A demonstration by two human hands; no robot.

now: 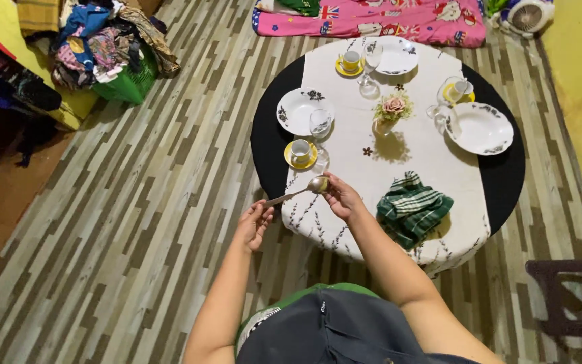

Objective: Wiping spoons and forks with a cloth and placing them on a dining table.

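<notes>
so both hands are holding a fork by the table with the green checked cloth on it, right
Not a fork: the head view shows a metal spoon, left hand at its handle, right hand at the bowl, by the table with the green checked cloth.

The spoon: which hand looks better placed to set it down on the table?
Probably the right hand. It grips the spoon at the bowl end, already over the white cloth's near edge, beside the cup on its yellow saucer. The left hand holds the handle tip, off the table.
</notes>
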